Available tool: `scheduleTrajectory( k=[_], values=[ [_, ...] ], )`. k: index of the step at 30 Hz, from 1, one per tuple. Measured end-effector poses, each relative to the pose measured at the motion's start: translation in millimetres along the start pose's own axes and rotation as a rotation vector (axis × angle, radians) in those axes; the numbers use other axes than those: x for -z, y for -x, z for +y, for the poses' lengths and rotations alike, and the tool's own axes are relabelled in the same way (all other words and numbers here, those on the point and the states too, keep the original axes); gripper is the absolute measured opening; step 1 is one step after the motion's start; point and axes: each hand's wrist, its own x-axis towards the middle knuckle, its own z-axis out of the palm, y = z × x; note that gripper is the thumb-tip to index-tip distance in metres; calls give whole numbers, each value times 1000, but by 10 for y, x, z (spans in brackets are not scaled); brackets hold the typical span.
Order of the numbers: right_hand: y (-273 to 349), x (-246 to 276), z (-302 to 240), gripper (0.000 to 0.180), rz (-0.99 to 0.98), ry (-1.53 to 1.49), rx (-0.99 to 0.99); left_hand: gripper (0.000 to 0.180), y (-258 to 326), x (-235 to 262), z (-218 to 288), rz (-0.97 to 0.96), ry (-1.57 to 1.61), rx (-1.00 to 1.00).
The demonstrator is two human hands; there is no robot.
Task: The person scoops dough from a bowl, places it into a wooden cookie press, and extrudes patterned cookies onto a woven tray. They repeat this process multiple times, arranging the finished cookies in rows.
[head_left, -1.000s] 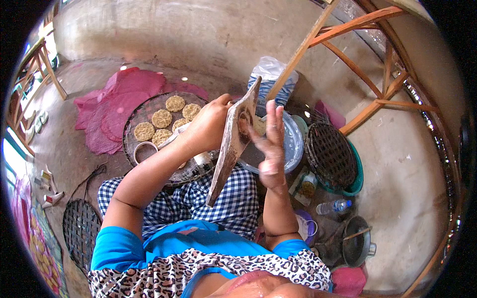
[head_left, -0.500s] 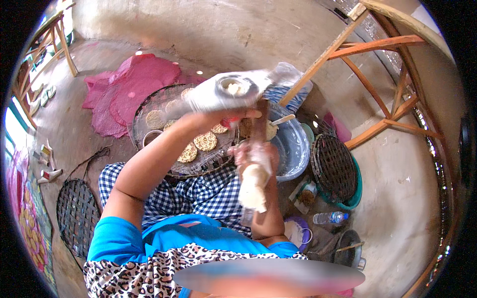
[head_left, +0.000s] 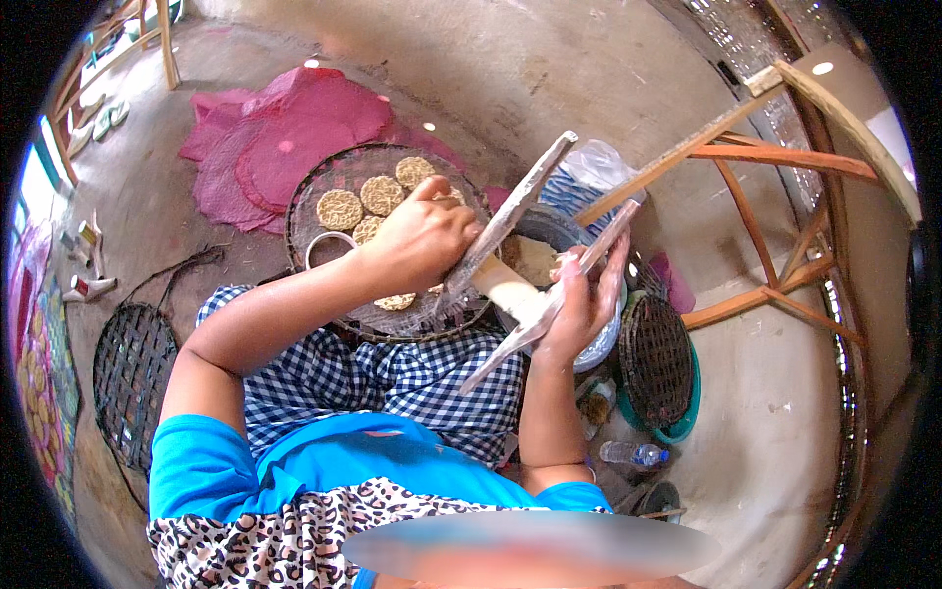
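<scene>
My left hand (head_left: 417, 231) is closed on a long, flour-whitened wooden bar (head_left: 535, 177), its knuckles up. A second whitened bar (head_left: 502, 355) is in my right hand (head_left: 587, 304), which has its thumb across it and its fingers stretched behind. Between the two bars runs a pale thick cylinder (head_left: 505, 285), joining them like the parts of a hand press. These parts are held tilted over the right edge of a round mesh tray (head_left: 324, 167). Several round noodle-like cakes (head_left: 381, 194) lie on that tray, partly hidden by my left arm. A light ring (head_left: 316, 240) sits at its left side.
Beyond my right hand is a blue-grey basin (head_left: 601, 346) with pale dough (head_left: 530, 260). Right of it, a dark woven tray (head_left: 655, 344) leans on a teal basin (head_left: 687, 407), near a plastic bottle (head_left: 633, 454). A wooden frame (head_left: 746, 211) stands right; pink sheets (head_left: 285, 147) lie far left.
The white part with a dough-filled round opening and the part with the pale cylinder, held apart before, are now brought together. My right hand has moved right, and the view has shifted.
</scene>
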Motion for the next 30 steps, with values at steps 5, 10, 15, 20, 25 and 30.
scheduleTrajectory(
  k=[5, 10, 15, 20, 25, 30],
  values=[
    [301, -208, 78, 51, -305, 235, 397, 22, 273, -144, 72, -109, 100, -29],
    [223, -334, 215, 92, -346, 108, -319, 18, 532, -279, 218, -351, 224, 153],
    [-201, -305, 67, 69, -724, -392, -552, 33, 589, -438, 243, -57, 251, 332],
    [-642, -541, -135, 43, -735, -642, -588, 52, 761, -525, 609, 587, 917, 1065],
    [-809, -1053, 187, 38, -785, -751, -899, 86, 799, -534, 766, -169, 2982, 421],
    [-762, -1507, 860, 30, -797, -463, -1277, 81, 942, -573, 696, -58, 3373, 173]
  ],
)
